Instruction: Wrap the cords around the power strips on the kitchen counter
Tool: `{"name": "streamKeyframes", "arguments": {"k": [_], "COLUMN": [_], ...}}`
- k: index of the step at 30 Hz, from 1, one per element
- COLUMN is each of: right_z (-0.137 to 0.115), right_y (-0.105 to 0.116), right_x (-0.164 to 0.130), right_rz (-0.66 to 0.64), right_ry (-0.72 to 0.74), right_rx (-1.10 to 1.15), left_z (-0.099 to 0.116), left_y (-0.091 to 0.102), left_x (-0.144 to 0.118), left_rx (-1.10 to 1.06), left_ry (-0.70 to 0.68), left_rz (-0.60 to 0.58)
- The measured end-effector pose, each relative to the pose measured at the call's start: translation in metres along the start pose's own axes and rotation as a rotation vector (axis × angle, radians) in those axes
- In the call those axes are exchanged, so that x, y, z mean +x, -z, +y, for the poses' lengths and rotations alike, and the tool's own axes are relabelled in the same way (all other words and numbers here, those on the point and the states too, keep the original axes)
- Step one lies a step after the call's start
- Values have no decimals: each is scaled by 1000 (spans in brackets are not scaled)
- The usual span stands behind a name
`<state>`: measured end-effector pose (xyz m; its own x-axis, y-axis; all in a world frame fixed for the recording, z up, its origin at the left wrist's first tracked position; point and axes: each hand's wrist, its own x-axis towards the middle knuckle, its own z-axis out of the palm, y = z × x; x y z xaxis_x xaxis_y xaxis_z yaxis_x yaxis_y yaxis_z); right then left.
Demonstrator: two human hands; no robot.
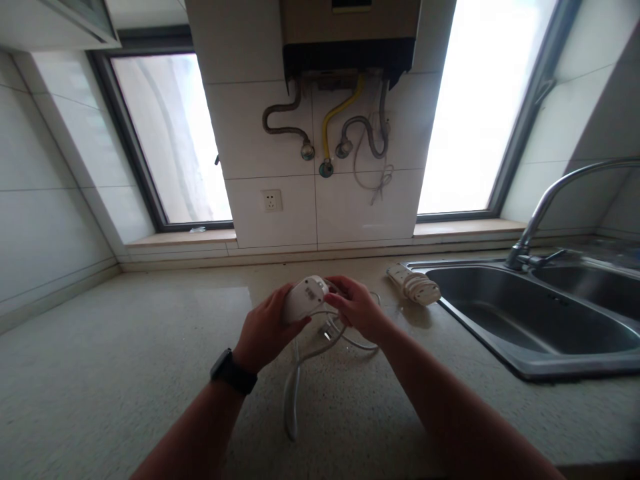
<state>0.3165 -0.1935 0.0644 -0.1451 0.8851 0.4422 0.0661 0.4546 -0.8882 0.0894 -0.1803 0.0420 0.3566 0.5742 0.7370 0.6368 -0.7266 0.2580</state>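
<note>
My left hand (270,327), with a dark watch on its wrist, is closed around a white power strip (301,303) above the counter. Its labelled, screwed underside faces me. The fingers of my right hand (355,305) are pinched at the strip's right end, where the white cord (320,350) comes out. Loose loops of this cord hang and lie below both hands. A plug (329,329) with metal prongs shows among the loops under my right hand.
Another white power strip (414,285), its cord wound around it, lies by the steel sink (520,365). A curved faucet (537,213) rises behind. The speckled counter (125,373) runs to the tiled wall, with a socket (271,201) and water heater (350,53) above.
</note>
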Motion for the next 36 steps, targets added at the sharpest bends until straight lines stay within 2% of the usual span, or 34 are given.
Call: {"name": "streamKeyframes", "arguments": {"k": [3, 8, 10, 14, 17, 19, 21, 24, 30, 36], "right_z": [5, 8, 3, -10, -17, -19, -20, -24, -36, -37], "right_y": [6, 5, 3, 2, -1, -5, -8, -7, 3, 13], "right_x": [4, 1, -3, -10, -16, -19, -22, -24, -25, -24], "right_rz": [2, -111, -156, -239, -310, -383, -437, -439, -354, -221], "right_ry": [-59, -124, -81, 54, 106, 147, 214, 319, 517, 732], "right_rx": [-64, -280, -456, -952, -1293, -1427, -1483, -1489, -1514, -1434], "left_z": [1, -10, -14, -15, -13, -12, -13, -14, -12, -6], "left_y": [-2, -1, 1, 3, 1, 0, -1, 0, 1, 9], "left_x": [1, 4, 5, 5, 4, 3, 3, 2, 2, 1], "left_rx": [-65, -48, 53, 249, 327, 356, 369, 376, 339, 236], "left_ry": [100, 305, 337, 354, 360, 356, 347, 335, 249, 58], "left_rz": [28, 167, 182, 139, 109, 86, 61, 16, -130, -290]}}
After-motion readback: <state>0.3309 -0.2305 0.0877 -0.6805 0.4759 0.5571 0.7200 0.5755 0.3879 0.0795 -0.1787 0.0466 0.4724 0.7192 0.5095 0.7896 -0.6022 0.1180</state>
